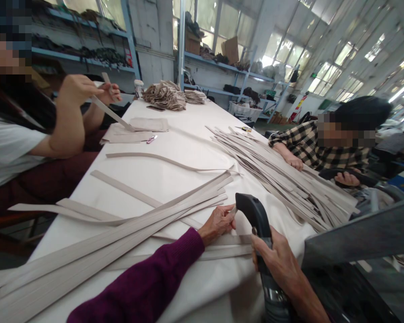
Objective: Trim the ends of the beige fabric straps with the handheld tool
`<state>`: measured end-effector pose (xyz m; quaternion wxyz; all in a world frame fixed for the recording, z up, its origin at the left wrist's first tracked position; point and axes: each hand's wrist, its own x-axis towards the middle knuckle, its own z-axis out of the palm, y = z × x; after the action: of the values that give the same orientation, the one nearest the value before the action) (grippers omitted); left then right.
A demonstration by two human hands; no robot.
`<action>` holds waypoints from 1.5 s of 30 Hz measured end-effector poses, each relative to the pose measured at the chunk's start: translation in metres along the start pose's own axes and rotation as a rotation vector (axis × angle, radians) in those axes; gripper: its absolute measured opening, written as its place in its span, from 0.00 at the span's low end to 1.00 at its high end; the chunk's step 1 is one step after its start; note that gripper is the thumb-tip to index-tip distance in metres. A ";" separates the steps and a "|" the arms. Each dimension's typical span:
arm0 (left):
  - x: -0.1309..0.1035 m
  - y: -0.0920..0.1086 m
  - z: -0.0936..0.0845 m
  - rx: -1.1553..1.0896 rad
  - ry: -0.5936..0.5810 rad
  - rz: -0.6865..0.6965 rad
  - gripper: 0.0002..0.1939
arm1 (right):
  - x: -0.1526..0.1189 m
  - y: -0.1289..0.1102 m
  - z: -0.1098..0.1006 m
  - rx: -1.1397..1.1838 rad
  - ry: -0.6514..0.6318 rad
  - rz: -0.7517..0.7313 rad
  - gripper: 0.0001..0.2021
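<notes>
My right hand is wrapped around a black curved hand tool with a ribbed hose at its lower end. The tool's head bends left toward my left hand, whose fingers are pinched together. Between those fingers is the end of a beige fabric strip, right at the tool's mouth. How far the end reaches inside is hidden. Under and beside my left arm, several long beige strips lie in a loose bundle across the white table.
A large heap of strips covers the table's right side, where a co-worker holds a black tool. At left another person handles a strip. Folded fabric, small snips and a fabric stack lie farther back. A grey beam stands right.
</notes>
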<state>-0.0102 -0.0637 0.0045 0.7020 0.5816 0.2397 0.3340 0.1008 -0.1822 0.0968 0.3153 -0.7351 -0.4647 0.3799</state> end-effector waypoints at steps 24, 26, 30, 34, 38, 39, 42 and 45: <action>0.000 0.008 -0.003 -0.152 0.007 -0.057 0.14 | -0.020 0.002 -0.013 0.005 -0.011 0.027 0.12; 0.000 0.007 -0.002 -0.139 0.013 -0.042 0.15 | -0.020 0.000 -0.007 0.019 -0.047 0.040 0.11; 0.000 0.004 0.000 -0.119 0.027 -0.024 0.18 | -0.016 -0.003 0.001 0.048 -0.063 0.057 0.11; 0.002 0.002 0.000 -0.107 0.051 -0.027 0.19 | -0.019 -0.003 0.004 0.058 -0.065 0.040 0.11; 0.002 0.001 0.000 -0.081 0.059 -0.041 0.21 | -0.014 -0.003 0.003 0.054 -0.091 0.042 0.11; 0.002 0.001 0.000 -0.072 0.052 -0.044 0.21 | -0.011 -0.004 0.003 0.045 -0.067 0.035 0.11; 0.001 0.001 0.000 -0.036 0.045 -0.048 0.20 | -0.004 -0.005 0.001 0.018 0.003 0.010 0.10; 0.000 0.002 0.000 -0.002 0.044 -0.025 0.19 | -0.007 -0.005 0.000 0.025 -0.027 0.029 0.10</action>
<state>-0.0106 -0.0630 0.0061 0.7013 0.5701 0.2621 0.3382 0.0971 -0.1870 0.1025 0.3125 -0.7326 -0.4532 0.4002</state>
